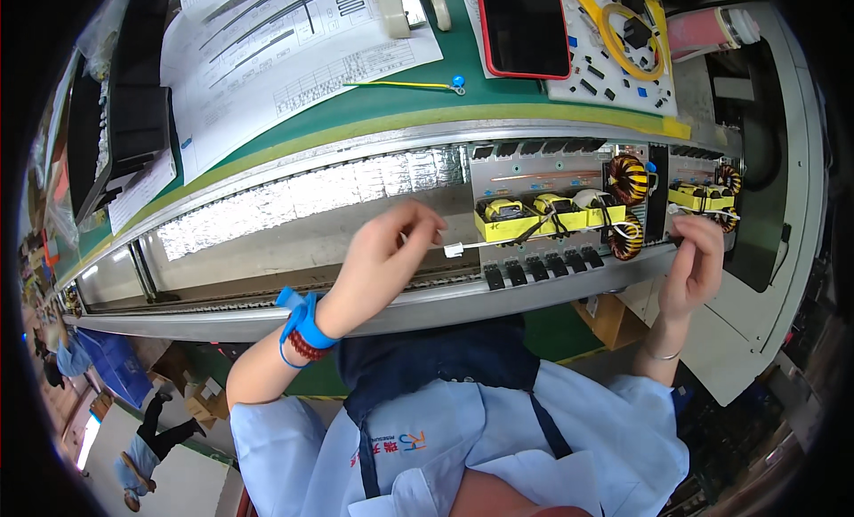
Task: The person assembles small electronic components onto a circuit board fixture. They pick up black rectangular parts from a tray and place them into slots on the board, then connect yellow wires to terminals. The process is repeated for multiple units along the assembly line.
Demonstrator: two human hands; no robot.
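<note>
A circuit board [534, 175] stands in the metal rail in front of me, with yellow-wrapped transformers [556, 216], black-and-yellow ring coils [628, 179] and rows of black components. From its left side a white wire ends in a small white connector [454, 249]. My left hand [391, 250] hovers just left of that connector, apart from it, fingers curled in and nothing visible in them. At the right, my right hand [696, 264] is by a second, similar board [703, 197]. Its fingers are bent but apart, the fingertips close to a white wire end; contact cannot be made out.
Beyond the rail, a green bench [347, 104] holds drawing sheets [267, 64], a green-yellow wire [400, 84] with a blue part, a red-edged phone [523, 28] and a white foam sheet [578, 68] with small black parts. Black trays [133, 144] stand left. Another person [138, 459] is far off.
</note>
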